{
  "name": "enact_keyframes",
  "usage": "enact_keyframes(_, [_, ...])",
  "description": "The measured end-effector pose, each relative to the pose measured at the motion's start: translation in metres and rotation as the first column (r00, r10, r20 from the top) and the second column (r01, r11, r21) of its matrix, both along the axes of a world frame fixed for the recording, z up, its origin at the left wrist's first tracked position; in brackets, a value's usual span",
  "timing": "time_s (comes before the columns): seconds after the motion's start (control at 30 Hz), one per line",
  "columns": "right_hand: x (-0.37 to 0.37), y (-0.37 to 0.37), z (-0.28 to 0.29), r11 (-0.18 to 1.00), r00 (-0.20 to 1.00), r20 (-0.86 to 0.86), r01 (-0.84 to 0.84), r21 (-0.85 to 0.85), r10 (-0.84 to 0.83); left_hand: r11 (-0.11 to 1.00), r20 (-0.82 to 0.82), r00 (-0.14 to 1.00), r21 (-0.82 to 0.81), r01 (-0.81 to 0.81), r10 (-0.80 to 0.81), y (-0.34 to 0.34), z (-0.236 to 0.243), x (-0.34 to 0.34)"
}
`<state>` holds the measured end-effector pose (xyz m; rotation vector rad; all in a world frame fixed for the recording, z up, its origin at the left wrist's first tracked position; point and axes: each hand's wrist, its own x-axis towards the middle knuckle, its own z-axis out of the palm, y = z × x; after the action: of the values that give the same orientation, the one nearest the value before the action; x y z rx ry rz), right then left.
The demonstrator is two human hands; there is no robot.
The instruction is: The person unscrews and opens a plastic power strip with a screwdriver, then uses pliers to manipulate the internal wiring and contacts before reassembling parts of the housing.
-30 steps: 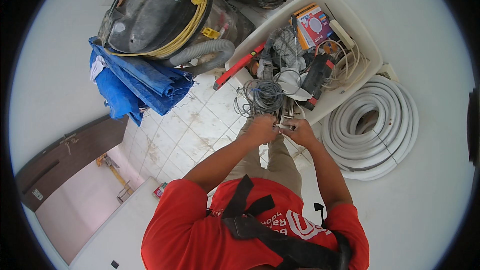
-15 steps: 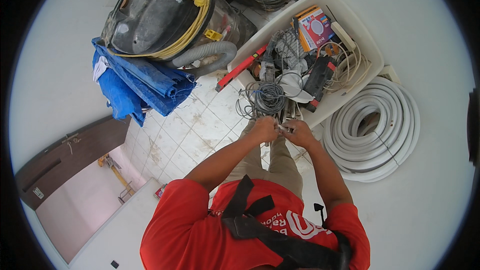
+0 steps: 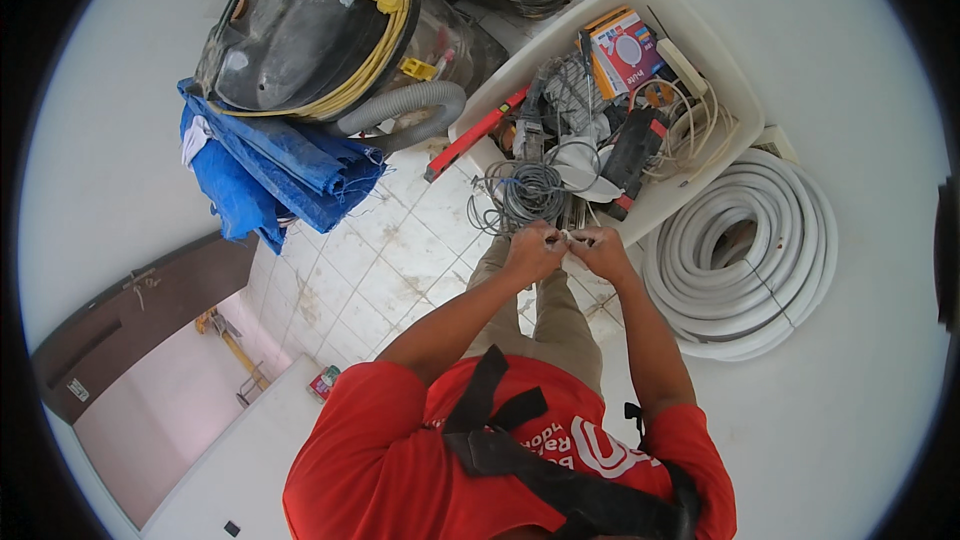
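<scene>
Both my hands meet in front of my legs, just at the near edge of the white plastic bin (image 3: 700, 172). My left hand (image 3: 536, 251) is closed, its fingers curled together. Close by on its right, my right hand (image 3: 601, 252) is pinched shut. Between the fingertips shows a small white piece (image 3: 568, 238), mostly covered, so its kind is unclear. Just beyond my left hand lies a coil of grey wire (image 3: 532, 192) at the bin's near corner. A white round fitting (image 3: 583, 178) and a black and red tool (image 3: 637, 155) lie farther in.
A red spirit level (image 3: 475, 136) leans over the bin's left side. Small boxes (image 3: 625, 48) lie inside. A big coil of white conduit (image 3: 672, 285) rests at right. At far left are a dusty vacuum cleaner (image 3: 310, 35) and blue sheeting (image 3: 235, 180). A dark door (image 3: 190, 275) stands at left.
My fingers have shifted around the small white piece, and my left hand has turned slightly. Both hands stay close together in the same place. The view has moved a little.
</scene>
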<state>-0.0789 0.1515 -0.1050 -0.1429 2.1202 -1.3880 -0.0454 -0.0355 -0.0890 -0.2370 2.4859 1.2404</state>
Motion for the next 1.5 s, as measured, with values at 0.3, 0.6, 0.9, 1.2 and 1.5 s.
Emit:
enact_keyframes(0.3, [0.028, 0.029, -0.031, 0.984, 0.955, 0.241, 0.176, 0.000, -0.171, 0.978, -0.150, 0.968, 0.029, 0.205, -0.199, -0.029, -0.010, -0.043])
enact_keyframes(0.6, [0.015, 0.025, -0.040, 0.971, 0.959, 0.282, 0.068, -0.230, 0.000, 0.862, 0.219, 0.835, 0.189, 0.471, -0.504, -0.019, -0.011, -0.036])
enact_keyframes(0.9, [0.013, 0.023, -0.017, 0.976, 0.972, 0.206, -0.074, -0.204, 0.117, 0.888, 0.209, 0.873, 0.244, 0.389, -0.440, -0.027, -0.007, -0.034])
enact_keyframes(1.2, [0.011, 0.018, -0.008, 0.995, 0.982, 0.164, -0.093, -0.029, 0.097, 0.911, 0.148, 0.919, 0.256, 0.322, -0.366, -0.012, -0.003, -0.027])
enact_keyframes(1.5, [0.014, 0.019, -0.022, 0.989, 0.982, 0.117, -0.144, -0.011, 0.145, 0.911, 0.264, 0.937, 0.397, 0.112, -0.230, -0.011, -0.014, -0.019])
